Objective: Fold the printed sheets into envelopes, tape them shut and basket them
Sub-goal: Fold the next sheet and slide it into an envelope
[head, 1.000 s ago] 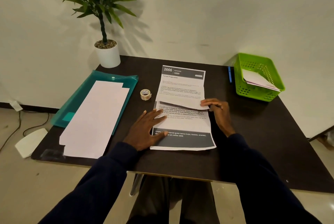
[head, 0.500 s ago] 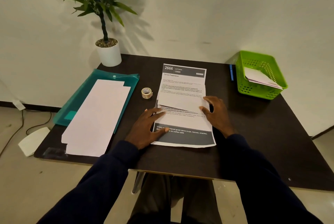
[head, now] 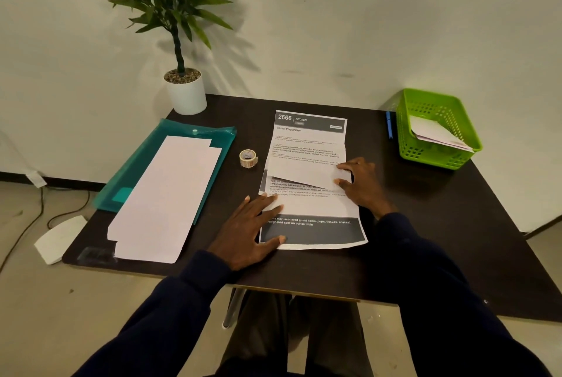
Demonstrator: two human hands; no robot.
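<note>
A printed sheet (head: 307, 139) with a dark "2666 KITCHEN" header lies lengthwise in the middle of the dark table (head: 456, 224). A fold across its middle stands up as a white flap. My left hand (head: 252, 232) lies flat on the sheet's near left corner, fingers straight. My right hand (head: 360, 183) pinches the right end of the raised flap between thumb and fingers. A small tape roll (head: 248, 158) stands just left of the sheet. The green basket (head: 431, 160) at the back right holds folded white paper (head: 438, 133).
A stack of blank-side-up sheets (head: 164, 197) lies on a teal plastic folder (head: 137, 175) at the left. A potted plant (head: 185, 93) stands at the back left corner. A blue pen (head: 389, 128) lies beside the basket. A white object (head: 59, 238) and cables lie on the floor.
My right hand slid from the sheet's right edge onto the raised flap and now pinches it. My left hand shifted slightly nearer on the left corner. The view moved a little.
</note>
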